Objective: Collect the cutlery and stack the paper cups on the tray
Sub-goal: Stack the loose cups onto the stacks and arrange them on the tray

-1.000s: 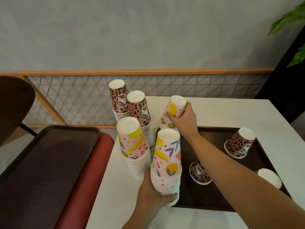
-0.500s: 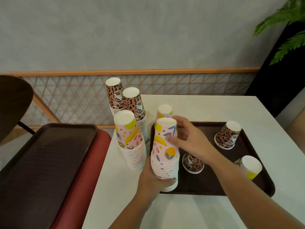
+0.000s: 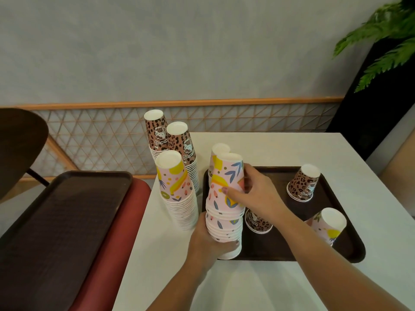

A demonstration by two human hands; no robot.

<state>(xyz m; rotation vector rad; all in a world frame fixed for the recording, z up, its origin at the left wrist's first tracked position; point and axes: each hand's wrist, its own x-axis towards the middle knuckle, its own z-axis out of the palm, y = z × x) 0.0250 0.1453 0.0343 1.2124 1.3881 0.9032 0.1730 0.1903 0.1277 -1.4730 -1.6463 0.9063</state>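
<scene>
Pink patterned cup (image 3: 229, 173) sits gripped in the right hand (image 3: 258, 194), fingers curled round it atop the pink stack (image 3: 224, 223). The left hand (image 3: 206, 241) clasps the stack's base at the near-left corner of the dark tray (image 3: 350, 250). Three loose cups stand inverted rightward, with bare tray between them.

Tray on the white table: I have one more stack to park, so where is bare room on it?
The tray is bare along its far middle, between the right hand and the far leopard cup, and along its near edge. Its left end is crowded by the held pink stack.
</scene>
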